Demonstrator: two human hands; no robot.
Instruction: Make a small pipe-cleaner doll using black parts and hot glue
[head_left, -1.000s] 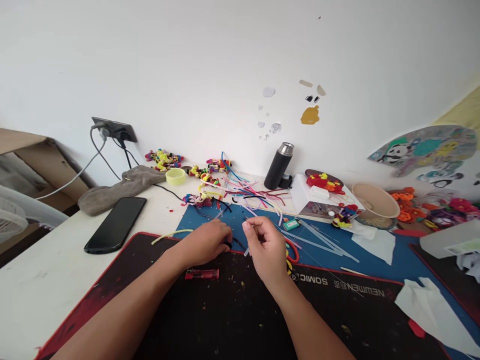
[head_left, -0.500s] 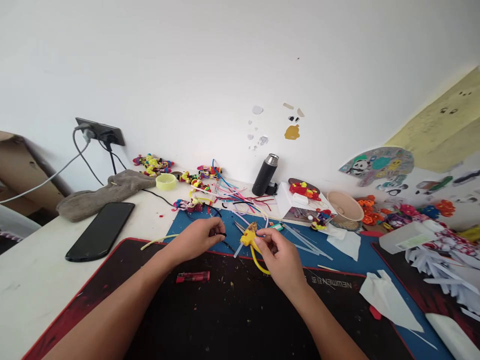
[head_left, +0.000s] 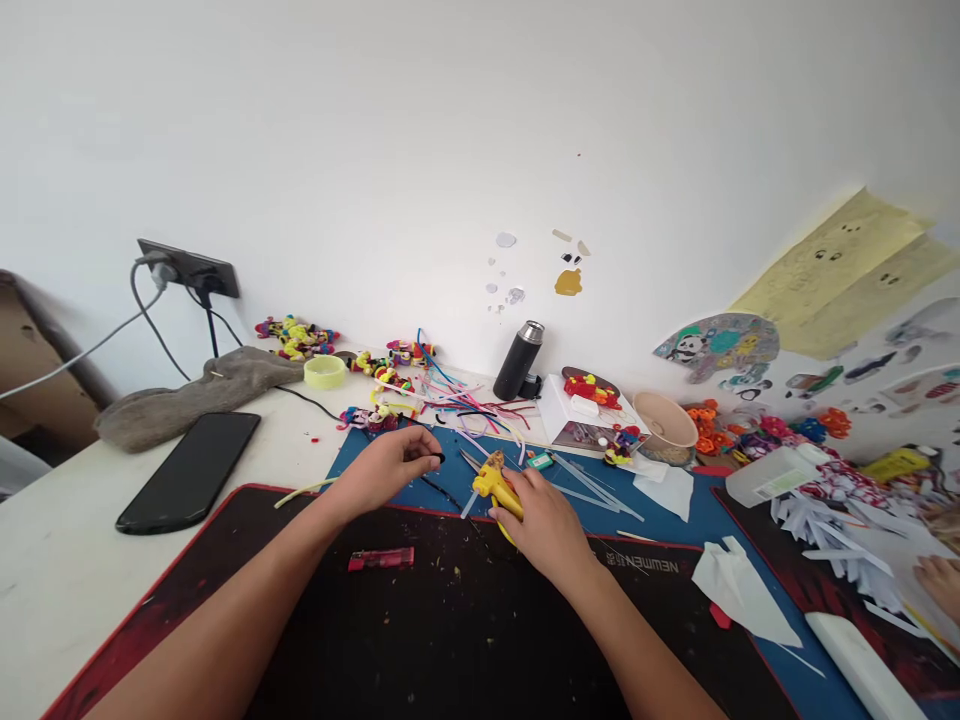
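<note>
My right hand [head_left: 541,515] is closed round the handle of a yellow hot glue gun [head_left: 489,482], low over the mat. Its nozzle end is crusted brown, and a translucent glue stick [head_left: 469,504] shows at its other end. Grey pointed scissor blades [head_left: 470,460] lie beside it, partly covered. To the left, my left hand [head_left: 394,465] pinches a small black fuzzy piece [head_left: 439,457] between thumb and forefinger; most of it is hidden. A dark thin strand [head_left: 442,492] lies between the hands.
A red lighter [head_left: 381,559] lies on the black mat [head_left: 420,640]. Behind are coloured pipe cleaners [head_left: 480,405], a black flask [head_left: 517,362] and several small figures [head_left: 300,338]. A phone [head_left: 187,472] is left; paper scraps [head_left: 746,590] and another person's hand [head_left: 937,582] are right.
My right hand has closed round the glue gun handle, from fingertips touching it before. My left hand has shifted slightly left. The view has turned right, bringing another person's hand into sight.
</note>
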